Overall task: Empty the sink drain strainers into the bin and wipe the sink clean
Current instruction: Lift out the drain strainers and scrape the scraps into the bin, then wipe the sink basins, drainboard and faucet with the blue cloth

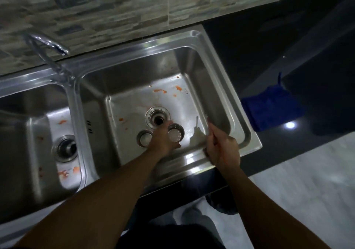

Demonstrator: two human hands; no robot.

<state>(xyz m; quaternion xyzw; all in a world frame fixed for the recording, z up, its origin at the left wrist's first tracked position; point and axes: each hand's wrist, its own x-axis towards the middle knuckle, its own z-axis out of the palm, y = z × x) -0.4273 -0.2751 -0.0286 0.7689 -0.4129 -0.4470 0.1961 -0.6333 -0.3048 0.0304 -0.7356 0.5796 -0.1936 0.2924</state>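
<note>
My left hand [162, 139] reaches into the right basin [217, 95] of the steel double sink, just below its open drain hole [158, 117]. Its fingers are closed on a round metal strainer [176, 135] on its right side. A second strainer [144, 137] sits against the hand's left side; I cannot tell whether it is held or resting on the basin floor. My right hand [221, 148] hovers over the basin's front right corner, closed around a thin, blurred utensil [208, 118]. Orange food smears [160, 90] mark the basin floor.
The left basin [23, 133] has its own drain [66, 148] and orange scraps [75, 170] near its front. A curved tap [48, 47] stands behind the divider. A blue cloth [269, 110] lies on the black counter [288, 47] to the right. Pale floor shows below.
</note>
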